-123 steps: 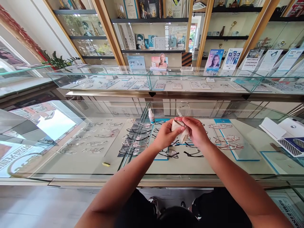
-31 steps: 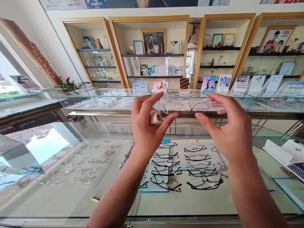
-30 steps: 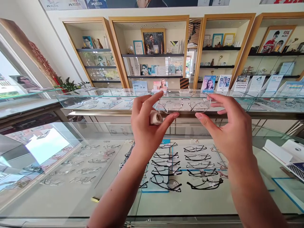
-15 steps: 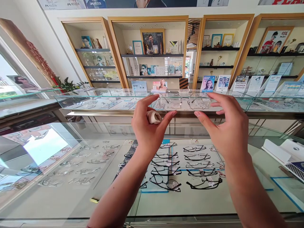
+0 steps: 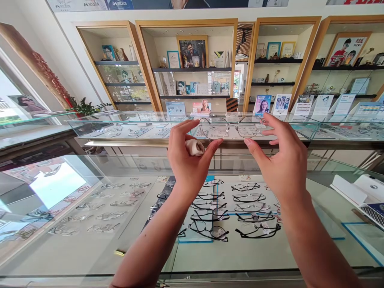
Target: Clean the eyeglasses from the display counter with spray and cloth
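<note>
A pair of thin-rimmed round eyeglasses (image 5: 232,125) is held up level above the counter, its lenses facing me. My left hand (image 5: 186,162) grips the left side, index finger at the outer rim and thumb below the lens. A crumpled whitish cloth (image 5: 195,148) is tucked in that same palm. At the other side, my right hand (image 5: 283,160) has its index finger by the upper outer rim and its thumb under the right lens; the remaining fingers are loosely bent. The temples are hard to make out.
Beneath my arms, a glass display case (image 5: 228,260) holds several rows of dark-framed glasses (image 5: 258,231) and clear-looking ones at left. A white laptop-like device (image 5: 367,192) lies at right. Beyond runs another glass showcase (image 5: 144,132), with wooden shelves (image 5: 192,70) behind it.
My right hand and the right side of the eyeglasses have shifted slightly left. My left hand has barely moved, and the cloth stays in it.
</note>
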`<act>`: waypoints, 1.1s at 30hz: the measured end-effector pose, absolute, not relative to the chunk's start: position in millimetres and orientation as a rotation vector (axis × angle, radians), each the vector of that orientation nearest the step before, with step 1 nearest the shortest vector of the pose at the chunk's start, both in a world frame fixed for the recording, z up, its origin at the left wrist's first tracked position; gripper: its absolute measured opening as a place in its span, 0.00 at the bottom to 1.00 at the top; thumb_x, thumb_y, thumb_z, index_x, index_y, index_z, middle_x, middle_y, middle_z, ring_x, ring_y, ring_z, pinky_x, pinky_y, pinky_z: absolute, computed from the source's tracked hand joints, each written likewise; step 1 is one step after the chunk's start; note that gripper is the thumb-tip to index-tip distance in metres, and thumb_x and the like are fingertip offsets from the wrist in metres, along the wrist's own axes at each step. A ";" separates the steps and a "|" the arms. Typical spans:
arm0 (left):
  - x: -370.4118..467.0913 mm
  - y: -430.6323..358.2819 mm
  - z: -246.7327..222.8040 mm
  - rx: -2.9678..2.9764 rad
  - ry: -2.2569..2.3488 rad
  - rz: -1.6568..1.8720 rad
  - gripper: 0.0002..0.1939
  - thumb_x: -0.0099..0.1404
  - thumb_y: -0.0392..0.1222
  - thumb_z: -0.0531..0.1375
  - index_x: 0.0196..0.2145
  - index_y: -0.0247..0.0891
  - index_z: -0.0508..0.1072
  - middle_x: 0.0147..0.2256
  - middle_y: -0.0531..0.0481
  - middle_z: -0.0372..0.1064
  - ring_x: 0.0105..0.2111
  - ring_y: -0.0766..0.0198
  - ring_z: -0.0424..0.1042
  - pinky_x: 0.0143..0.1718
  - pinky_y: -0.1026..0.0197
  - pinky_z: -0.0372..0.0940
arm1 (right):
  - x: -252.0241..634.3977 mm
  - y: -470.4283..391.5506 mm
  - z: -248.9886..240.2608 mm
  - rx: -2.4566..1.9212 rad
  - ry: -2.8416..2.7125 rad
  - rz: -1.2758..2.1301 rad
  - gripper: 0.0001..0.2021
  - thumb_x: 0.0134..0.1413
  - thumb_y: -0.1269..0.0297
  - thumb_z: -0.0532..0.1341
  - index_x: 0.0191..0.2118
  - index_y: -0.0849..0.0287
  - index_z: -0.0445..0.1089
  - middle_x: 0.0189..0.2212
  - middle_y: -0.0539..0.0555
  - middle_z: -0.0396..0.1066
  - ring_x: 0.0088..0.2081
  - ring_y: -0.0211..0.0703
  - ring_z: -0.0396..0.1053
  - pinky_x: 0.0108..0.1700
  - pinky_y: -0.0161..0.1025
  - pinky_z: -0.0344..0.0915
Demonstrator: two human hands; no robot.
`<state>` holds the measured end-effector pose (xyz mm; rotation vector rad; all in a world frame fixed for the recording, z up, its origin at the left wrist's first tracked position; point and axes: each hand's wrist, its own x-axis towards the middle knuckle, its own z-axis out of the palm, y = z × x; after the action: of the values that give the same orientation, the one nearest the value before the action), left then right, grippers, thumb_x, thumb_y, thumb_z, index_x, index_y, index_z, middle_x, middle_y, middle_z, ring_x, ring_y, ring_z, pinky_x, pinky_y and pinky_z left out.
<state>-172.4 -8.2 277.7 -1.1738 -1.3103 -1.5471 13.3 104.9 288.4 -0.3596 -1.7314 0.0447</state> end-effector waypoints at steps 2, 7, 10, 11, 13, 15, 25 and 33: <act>-172.6 -8.3 277.8 -1.172 -1.299 -1.535 0.28 0.65 0.48 0.78 0.58 0.46 0.75 0.55 0.47 0.78 0.32 0.66 0.72 0.39 0.55 0.74 | 12.5 105.7 287.1 -0.362 -1.727 0.039 0.27 0.70 0.59 0.70 0.71 0.49 0.71 0.59 0.62 0.81 0.51 0.61 0.82 0.52 0.64 0.82; -171.9 -8.2 277.8 -1.177 -1.291 -1.522 0.28 0.66 0.48 0.78 0.59 0.46 0.75 0.57 0.45 0.77 0.35 0.63 0.75 0.39 0.55 0.74 | 10.5 105.7 284.0 -0.380 -1.733 0.058 0.28 0.70 0.58 0.70 0.72 0.49 0.71 0.58 0.62 0.83 0.52 0.62 0.83 0.53 0.63 0.82; -170.3 -7.7 277.3 -1.180 -1.283 -1.530 0.28 0.66 0.47 0.78 0.59 0.46 0.74 0.58 0.44 0.77 0.38 0.61 0.77 0.39 0.55 0.74 | 9.9 105.3 283.5 -0.392 -1.740 0.066 0.29 0.70 0.59 0.71 0.72 0.50 0.71 0.59 0.63 0.83 0.53 0.62 0.84 0.53 0.63 0.82; -169.9 -7.5 277.0 -1.176 -1.282 -1.531 0.28 0.66 0.47 0.78 0.59 0.46 0.74 0.58 0.44 0.77 0.37 0.62 0.77 0.39 0.55 0.74 | 9.8 105.3 283.5 -0.394 -1.743 0.068 0.29 0.70 0.59 0.70 0.72 0.50 0.70 0.59 0.63 0.83 0.53 0.62 0.84 0.53 0.63 0.82; -169.4 -7.1 276.6 -1.167 -1.282 -1.530 0.27 0.66 0.47 0.77 0.59 0.47 0.75 0.58 0.45 0.77 0.35 0.63 0.76 0.39 0.55 0.74 | 9.7 105.1 283.7 -0.392 -1.743 0.067 0.28 0.70 0.59 0.70 0.72 0.51 0.71 0.59 0.63 0.83 0.52 0.61 0.84 0.53 0.63 0.82; -169.4 -7.0 276.4 -1.171 -1.273 -1.531 0.27 0.67 0.46 0.76 0.60 0.47 0.75 0.58 0.45 0.77 0.35 0.63 0.76 0.39 0.54 0.74 | 9.7 104.9 283.8 -0.387 -1.740 0.063 0.28 0.71 0.59 0.70 0.72 0.52 0.71 0.59 0.64 0.83 0.52 0.61 0.84 0.53 0.63 0.82; -171.7 -5.3 275.7 -1.147 -1.271 -1.497 0.27 0.68 0.47 0.76 0.61 0.47 0.75 0.59 0.44 0.78 0.34 0.63 0.77 0.38 0.55 0.75 | 9.8 101.6 284.3 -0.367 -1.740 0.054 0.27 0.71 0.61 0.69 0.72 0.50 0.71 0.59 0.62 0.83 0.52 0.61 0.84 0.54 0.62 0.83; -173.1 -2.6 274.3 -1.123 -1.292 -1.520 0.28 0.68 0.46 0.76 0.62 0.48 0.75 0.57 0.45 0.80 0.33 0.64 0.77 0.38 0.56 0.75 | 11.7 96.6 287.0 -0.344 -1.739 0.040 0.27 0.72 0.63 0.68 0.72 0.50 0.71 0.61 0.63 0.82 0.55 0.62 0.83 0.58 0.65 0.83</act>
<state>-173.1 -2.6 274.3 -1.1234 -1.2918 -1.5201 11.7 96.6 287.0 -0.3439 -1.7391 0.0395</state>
